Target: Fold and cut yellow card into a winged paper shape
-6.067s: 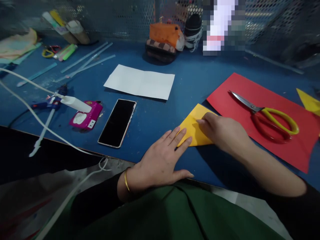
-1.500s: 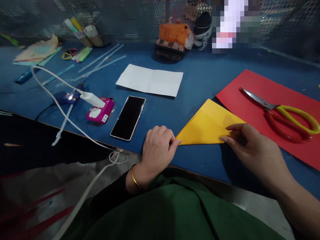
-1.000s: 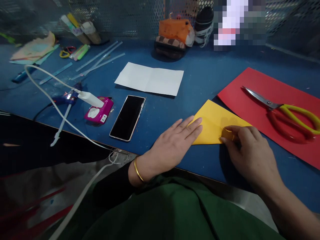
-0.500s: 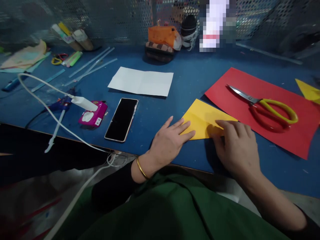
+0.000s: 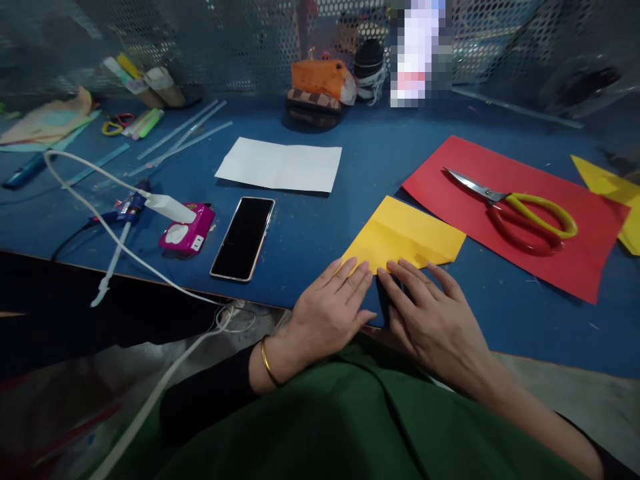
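A folded sheet of yellow paper (image 5: 407, 233) lies on the blue table in front of me. My left hand (image 5: 333, 303) rests flat, fingers stretched, its tips on the paper's near left edge. Beside it my right hand (image 5: 430, 303) has its fingers spread, the tips pressing along the paper's near edge. Neither hand grips anything. Just beyond to the right is a sheet of red paper (image 5: 450, 180), with scissors (image 5: 530, 210) with one yellow and one red handle lying on it.
A white sheet (image 5: 283, 165) and a phone (image 5: 243, 239) lie left of the hands. Further left are a magenta power socket (image 5: 189, 230) with a white cable and a blue glue gun (image 5: 131, 205). An orange pouch (image 5: 320, 79) stands at the back; more yellow paper (image 5: 607, 190) lies far right.
My right hand has moved left and nearer to me, from the paper's right part to its near edge. My left hand has slid slightly nearer. The view has shifted a little.
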Motion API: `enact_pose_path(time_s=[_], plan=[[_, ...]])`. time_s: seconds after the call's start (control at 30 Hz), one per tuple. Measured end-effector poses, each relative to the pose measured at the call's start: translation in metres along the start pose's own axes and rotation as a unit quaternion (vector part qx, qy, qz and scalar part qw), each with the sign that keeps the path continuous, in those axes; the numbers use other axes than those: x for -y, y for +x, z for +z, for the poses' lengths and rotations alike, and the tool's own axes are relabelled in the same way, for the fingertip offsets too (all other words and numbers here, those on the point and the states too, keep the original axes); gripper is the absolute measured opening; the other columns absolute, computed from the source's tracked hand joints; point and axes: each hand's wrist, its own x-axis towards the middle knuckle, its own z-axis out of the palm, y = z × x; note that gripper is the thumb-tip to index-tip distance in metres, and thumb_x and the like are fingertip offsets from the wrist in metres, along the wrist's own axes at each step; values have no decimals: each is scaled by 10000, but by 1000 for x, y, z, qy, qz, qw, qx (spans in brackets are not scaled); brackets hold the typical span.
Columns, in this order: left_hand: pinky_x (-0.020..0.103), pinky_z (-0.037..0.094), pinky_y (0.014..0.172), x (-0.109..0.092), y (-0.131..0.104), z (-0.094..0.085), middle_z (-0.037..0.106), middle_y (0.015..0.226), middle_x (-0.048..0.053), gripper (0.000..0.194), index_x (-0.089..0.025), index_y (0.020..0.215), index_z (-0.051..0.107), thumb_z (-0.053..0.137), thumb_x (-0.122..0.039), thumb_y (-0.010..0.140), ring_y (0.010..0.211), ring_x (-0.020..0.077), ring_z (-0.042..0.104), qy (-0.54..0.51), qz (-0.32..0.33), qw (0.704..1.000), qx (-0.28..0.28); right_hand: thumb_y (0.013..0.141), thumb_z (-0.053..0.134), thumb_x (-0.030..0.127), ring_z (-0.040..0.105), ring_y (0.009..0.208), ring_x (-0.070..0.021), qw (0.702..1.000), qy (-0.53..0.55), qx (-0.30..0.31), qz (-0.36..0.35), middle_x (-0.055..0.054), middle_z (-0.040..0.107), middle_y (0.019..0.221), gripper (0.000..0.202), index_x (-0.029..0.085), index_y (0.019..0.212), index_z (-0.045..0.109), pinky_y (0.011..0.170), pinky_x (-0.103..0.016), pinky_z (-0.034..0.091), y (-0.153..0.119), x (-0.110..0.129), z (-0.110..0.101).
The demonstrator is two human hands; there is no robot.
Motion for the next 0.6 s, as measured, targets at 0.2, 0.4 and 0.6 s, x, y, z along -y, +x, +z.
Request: enact_pose_path(time_s=[0.2, 0.4, 0.6], plan=[[456, 379, 1179, -12, -5, 6, 473, 1484, 253, 652, 47, 1393, 501, 400, -479, 1022, 1419, 347, 431, -1, -22, 1000, -13, 942, 447, 223, 544, 1318, -333, 999, -14, -26, 18, -233, 602, 1384, 474, 19, 1360, 541, 1115, -513, 400, -3, 4, 6], [461, 397, 1172, -12, -8, 8, 487, 1472, 261, 694, 39, 1399, 488, 425, -530, 1006, 1418, 344, 434, 0, -34, 999, -36, 949, 442, 240, 554, 1306, -361, 993, -43, -49, 96, -290, 594, 1361, 497, -47, 1345, 531, 1099, -511, 436, -13, -6, 12], [475, 472, 1102, -8, -27, 1, 537, 1425, 274, 685, 22, 1400, 499, 456, -529, 995, 1371, 350, 499, 19, -67, 996, -61, 964, 401, 234, 578, 1289, -331, 988, -46, -61, 136, -264, 630, 1330, 463, -13, 1314, 577, 1104, -505, 440, -14, -8, 15]])
